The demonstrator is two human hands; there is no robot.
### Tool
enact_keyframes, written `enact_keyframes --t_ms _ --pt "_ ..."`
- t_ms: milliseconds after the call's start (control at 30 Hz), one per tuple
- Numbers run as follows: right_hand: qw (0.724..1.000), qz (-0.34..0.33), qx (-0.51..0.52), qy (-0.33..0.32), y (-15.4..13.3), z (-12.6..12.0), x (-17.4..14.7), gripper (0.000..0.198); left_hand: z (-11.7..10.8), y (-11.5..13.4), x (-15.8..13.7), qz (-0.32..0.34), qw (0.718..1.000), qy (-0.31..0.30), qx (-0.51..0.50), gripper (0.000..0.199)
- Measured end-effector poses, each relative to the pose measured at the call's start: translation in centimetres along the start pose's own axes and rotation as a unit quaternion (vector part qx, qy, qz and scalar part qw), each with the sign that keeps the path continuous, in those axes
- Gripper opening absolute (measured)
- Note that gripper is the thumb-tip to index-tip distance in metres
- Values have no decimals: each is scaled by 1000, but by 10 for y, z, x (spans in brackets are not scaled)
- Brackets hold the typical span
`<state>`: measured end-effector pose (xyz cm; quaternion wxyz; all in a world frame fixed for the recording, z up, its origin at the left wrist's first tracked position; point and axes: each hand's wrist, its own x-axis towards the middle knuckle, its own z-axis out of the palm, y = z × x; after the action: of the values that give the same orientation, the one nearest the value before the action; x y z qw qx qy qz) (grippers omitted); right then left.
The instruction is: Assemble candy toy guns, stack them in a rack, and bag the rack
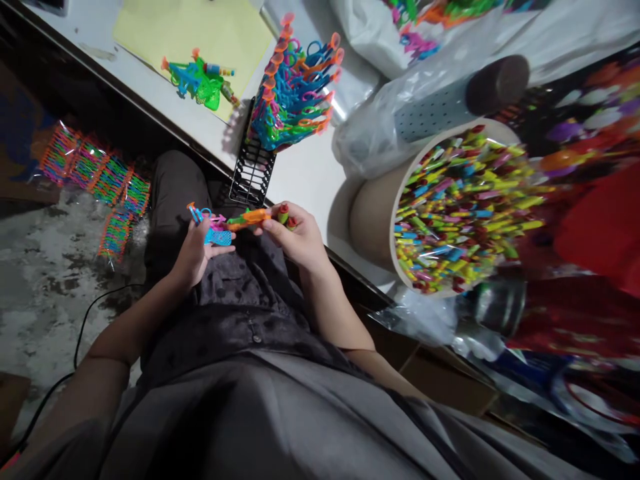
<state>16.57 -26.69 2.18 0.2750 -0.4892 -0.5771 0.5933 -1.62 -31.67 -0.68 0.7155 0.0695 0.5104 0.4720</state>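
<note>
Over the lap, my left hand (193,250) is closed around small plastic toy guns (216,237) in blue and pink, with a blue meshed grip showing below. My right hand (297,237) pinches the end of an orange and green toy gun (249,218), which reaches across to the left hand's bunch. Short red and yellow-green tubes (283,212) also stick out between the right fingers. Beyond the hands, a black wire rack (253,170) at the table edge holds a dense stack of coloured toy guns (295,93) with orange tips.
A beige tub (373,217) full of small coloured tubes stands to the right. On yellow paper (150,30) lie a few toy guns (203,80). Bagged bundles (95,167) rest low at left. A dark-capped cylinder (435,107) in clear plastic lies behind the tub.
</note>
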Motion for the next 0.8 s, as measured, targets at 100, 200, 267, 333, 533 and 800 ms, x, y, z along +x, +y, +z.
enact_keyframes --t_ms 100,200,267,333,533,800 --pt "996 -49 -65 24 1 -2 -5 46 1 -1 -2 -43 999 -15 -22 57" --pt "985 -115 -118 -54 5 -2 -6 37 4 -4 -7 -70 996 -56 -21 55" --pt "973 -155 -140 -99 6 -2 -6 30 7 -5 -10 -81 994 -79 -3 53" --pt "968 -172 -160 -89 7 -2 -6 28 9 -6 -12 -84 993 -88 12 55" --pt "977 -117 -169 -53 6 -3 -10 37 12 -1 -12 -11 998 -65 17 53" --pt "984 -104 -143 -1 11 4 -12 34 9 -6 -13 19 998 -52 14 59"
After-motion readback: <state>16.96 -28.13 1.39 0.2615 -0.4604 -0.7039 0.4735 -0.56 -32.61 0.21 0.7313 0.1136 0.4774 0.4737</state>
